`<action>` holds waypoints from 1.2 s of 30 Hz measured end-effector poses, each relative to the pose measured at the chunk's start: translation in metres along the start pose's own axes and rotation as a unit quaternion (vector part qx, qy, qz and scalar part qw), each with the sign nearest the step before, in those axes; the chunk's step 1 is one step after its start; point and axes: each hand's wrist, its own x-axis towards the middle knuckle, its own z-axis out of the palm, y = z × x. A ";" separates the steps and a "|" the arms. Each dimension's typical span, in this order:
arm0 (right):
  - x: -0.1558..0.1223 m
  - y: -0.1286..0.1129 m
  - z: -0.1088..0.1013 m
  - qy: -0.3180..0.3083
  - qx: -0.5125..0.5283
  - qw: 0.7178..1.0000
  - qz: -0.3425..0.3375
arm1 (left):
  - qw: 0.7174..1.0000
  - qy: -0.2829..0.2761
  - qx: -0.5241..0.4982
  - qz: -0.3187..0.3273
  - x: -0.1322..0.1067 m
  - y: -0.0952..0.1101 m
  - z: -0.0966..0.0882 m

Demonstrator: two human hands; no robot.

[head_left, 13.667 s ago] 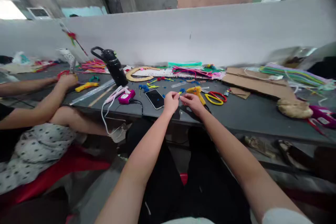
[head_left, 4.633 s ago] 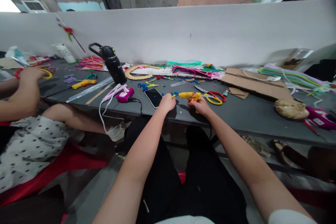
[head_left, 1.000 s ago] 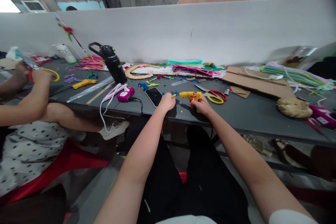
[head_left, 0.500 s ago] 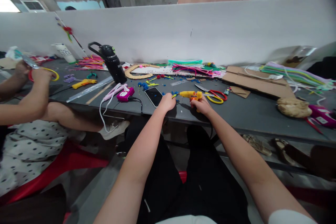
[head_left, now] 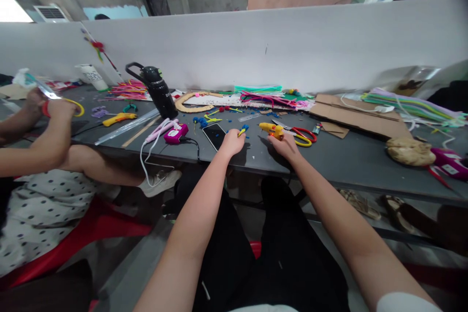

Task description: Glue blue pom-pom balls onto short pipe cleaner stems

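Near the table's front edge, my left hand (head_left: pixel 234 143) is closed on a small yellow-green pipe cleaner piece (head_left: pixel 242 130) with a blue tip. My right hand (head_left: pixel 284 145) grips a yellow hot glue gun (head_left: pixel 271 129), its nozzle pointing left toward the left hand, with a gap between them. An orange-red light glows on the gun. Just left of my left hand lies a smartphone (head_left: pixel 215 135). Behind my right hand are scissors (head_left: pixel 304 137) with red and yellow handles. Blue and yellow pipe cleaner bits (head_left: pixel 200 122) lie beyond the phone.
A black bottle (head_left: pixel 159 90) stands at left, near a purple power block (head_left: pixel 176 133) with cables. Cardboard (head_left: pixel 358 114) and pipe cleaner bundles (head_left: pixel 413 105) lie at right. At far left, another person's hands (head_left: pixel 58 107) hold scissors. A second glue gun (head_left: pixel 120 118) lies nearby.
My right hand has drawn the glue gun's nozzle away to the right, from the piece in my left hand. The left hand stays nearly in place, the blue tip now showing more.
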 end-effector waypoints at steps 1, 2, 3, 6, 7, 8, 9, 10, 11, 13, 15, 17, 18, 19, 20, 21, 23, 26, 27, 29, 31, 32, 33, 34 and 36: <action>0.004 0.001 -0.001 0.004 -0.030 1.000 -0.003 | 1.000 0.001 -0.014 0.001 0.000 0.000 0.000; 0.009 0.003 -0.001 0.001 -0.059 0.998 -0.009 | 1.000 0.003 -0.028 0.002 -0.001 0.000 -0.001; 0.013 0.004 -0.002 -0.005 -0.083 0.996 -0.018 | 0.999 0.004 -0.042 0.006 -0.001 0.000 -0.001; 0.024 0.004 -0.005 -0.020 -0.122 0.991 -0.052 | 0.997 0.004 -0.071 0.024 -0.001 0.000 -0.001; 0.026 0.004 -0.006 -0.028 -0.129 0.989 -0.060 | 0.997 0.004 -0.077 0.028 -0.002 0.000 -0.001; 0.027 0.003 -0.007 -0.037 -0.135 0.988 -0.062 | 0.996 0.005 -0.082 0.031 -0.002 0.001 -0.001; 0.027 0.003 -0.009 -0.044 -0.143 0.987 -0.060 | 0.996 0.007 -0.086 0.032 -0.002 0.001 -0.001; 0.026 0.003 -0.011 -0.047 -0.151 0.986 -0.057 | 0.995 0.010 -0.090 0.033 -0.002 0.002 -0.002; 0.025 0.003 -0.013 -0.047 -0.156 0.985 -0.052 | 0.995 0.011 -0.094 0.034 -0.003 0.002 -0.002; 0.020 0.006 -0.019 -0.043 -0.155 0.986 -0.036 | 0.994 0.012 -0.100 0.037 -0.003 0.003 -0.002; 0.011 0.009 -0.026 -0.030 -0.144 0.989 -0.018 | 0.994 0.011 -0.104 0.038 -0.003 0.003 -0.001; -0.001 0.010 -0.033 0.011 -0.126 0.992 -0.017 | 0.993 0.012 -0.108 0.035 -0.003 0.003 -0.001; -0.008 0.010 -0.036 0.041 -0.115 0.992 -0.027 | 0.993 0.013 -0.109 0.034 -0.002 0.003 -0.001; -0.015 0.008 -0.038 0.070 -0.096 0.992 -0.043 | 0.993 0.013 -0.110 0.033 -0.002 0.003 0.000; -0.022 0.005 -0.039 0.088 -0.073 0.992 -0.056 | 0.993 0.012 -0.110 0.035 -0.002 0.003 0.000; -0.027 0.001 -0.038 0.084 -0.045 0.993 -0.066 | 0.993 0.010 -0.109 0.037 -0.002 0.003 0.000; -0.034 -0.010 -0.031 0.021 0.034 0.996 -0.076 | 0.993 0.009 -0.108 0.044 -0.002 0.003 0.001; -0.032 -0.025 -0.012 -0.083 0.145 0.983 -0.072 | 0.992 0.008 -0.112 0.052 -0.003 0.003 0.002; -0.028 -0.030 -0.003 -0.099 0.165 0.979 -0.069 | 0.992 0.005 -0.116 0.055 -0.003 0.003 0.003; -0.019 -0.036 0.012 -0.116 0.192 0.973 -0.052 | 0.989 -0.003 -0.133 0.059 -0.003 0.003 0.004; -0.010 -0.040 0.025 -0.111 0.227 0.967 -0.026 | 0.987 -0.008 -0.151 0.054 -0.003 0.003 0.004; -0.006 -0.041 0.030 -0.109 0.244 0.963 -0.012 | 0.986 -0.008 -0.158 0.049 -0.003 0.003 0.004; -0.004 -0.042 0.034 -0.109 0.259 0.960 -0.002 | 0.986 -0.006 -0.161 0.042 -0.003 0.004 0.004; -0.001 -0.042 0.037 -0.112 0.274 0.955 0.005 | 0.986 -0.002 -0.164 0.036 -0.002 0.004 0.005; 0.001 -0.040 0.040 -0.124 0.301 0.946 0.011 | 0.985 0.002 -0.173 0.026 -0.002 0.005 0.006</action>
